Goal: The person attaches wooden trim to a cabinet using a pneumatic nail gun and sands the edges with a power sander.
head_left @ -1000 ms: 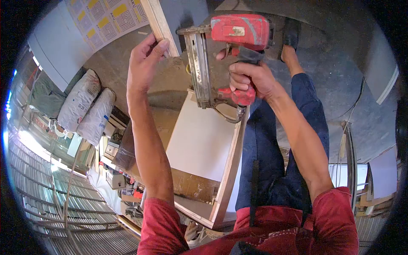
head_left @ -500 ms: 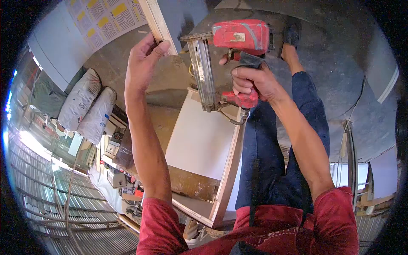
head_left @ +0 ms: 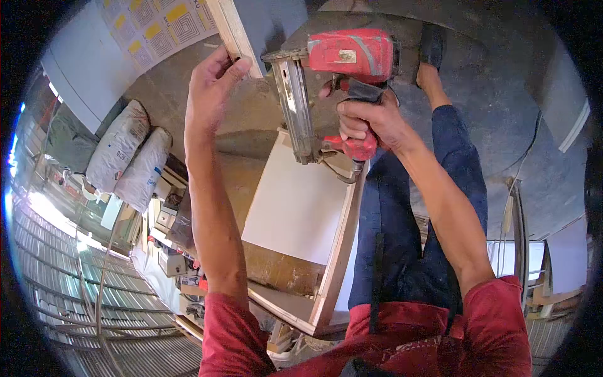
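Note:
My right hand (head_left: 370,119) is wrapped round the handle of a red nail gun (head_left: 350,55). The gun's metal magazine (head_left: 294,107) points down toward a white panel, and its nose lies close to the edge of a wooden board (head_left: 233,34). At the end of that board, my left hand (head_left: 217,78) pinches the edge between thumb and fingers. Below both hands, the white panel (head_left: 298,201) lies inside a wooden frame (head_left: 337,257). A hose fitting (head_left: 357,168) is attached at the bottom of the gun's handle.
Filled sacks (head_left: 119,144) lie at the left, near a pale board (head_left: 88,63) and a printed sheet (head_left: 154,31). Tools and wood scraps (head_left: 169,261) sit at the lower left. A dark upright post (head_left: 519,220) and a white panel (head_left: 565,257) are at the right.
The nail gun and my right hand dipped slightly, then shifted a little left toward the board. My left hand keeps its hold on the board's end.

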### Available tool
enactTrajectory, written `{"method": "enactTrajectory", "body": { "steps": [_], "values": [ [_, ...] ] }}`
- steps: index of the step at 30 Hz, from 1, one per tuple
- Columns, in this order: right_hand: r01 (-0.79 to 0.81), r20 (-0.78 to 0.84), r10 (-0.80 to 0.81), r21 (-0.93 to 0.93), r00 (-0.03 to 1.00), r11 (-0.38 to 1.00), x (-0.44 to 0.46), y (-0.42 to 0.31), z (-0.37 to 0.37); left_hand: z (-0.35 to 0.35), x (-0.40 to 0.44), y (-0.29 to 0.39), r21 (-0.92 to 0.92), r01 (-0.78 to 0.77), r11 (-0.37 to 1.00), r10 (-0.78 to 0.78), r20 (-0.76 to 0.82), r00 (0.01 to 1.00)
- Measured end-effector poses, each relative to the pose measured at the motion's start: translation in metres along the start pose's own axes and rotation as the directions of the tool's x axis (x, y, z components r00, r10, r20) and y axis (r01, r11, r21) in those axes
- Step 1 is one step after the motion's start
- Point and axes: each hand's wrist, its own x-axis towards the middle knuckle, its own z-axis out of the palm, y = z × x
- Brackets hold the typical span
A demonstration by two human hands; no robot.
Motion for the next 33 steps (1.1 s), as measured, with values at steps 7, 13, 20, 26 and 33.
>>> {"method": "enactTrajectory", "body": {
  "steps": [7,13,20,26,33],
  "values": [
    [-0.003,0.031,0.003,0.001,1.000,1.000,0.001,0.003,-0.005,-0.002,0.002,-0.001,-0.032,-0.004,0.999,0.003,-0.012,1.000],
    [0.011,0.008,-0.011,0.062,1.000,0.998,-0.005,0.005,-0.014,0.004,-0.003,0.011,-0.097,-0.005,0.995,0.003,-0.019,1.000],
    [0.028,-0.045,-0.022,0.123,0.999,0.992,-0.004,0.010,-0.029,0.052,0.006,0.033,0.374,0.031,0.927,0.117,-0.367,0.923],
    [-0.079,0.057,0.070,0.170,0.996,0.982,0.010,0.021,-0.034,0.045,0.008,0.026,0.333,-0.036,0.942,0.144,-0.305,0.941],
    [-0.114,0.134,0.095,0.140,0.986,0.984,0.020,0.024,-0.035,0.043,0.009,0.017,0.217,-0.068,0.974,0.129,-0.283,0.950]
  ]
}}
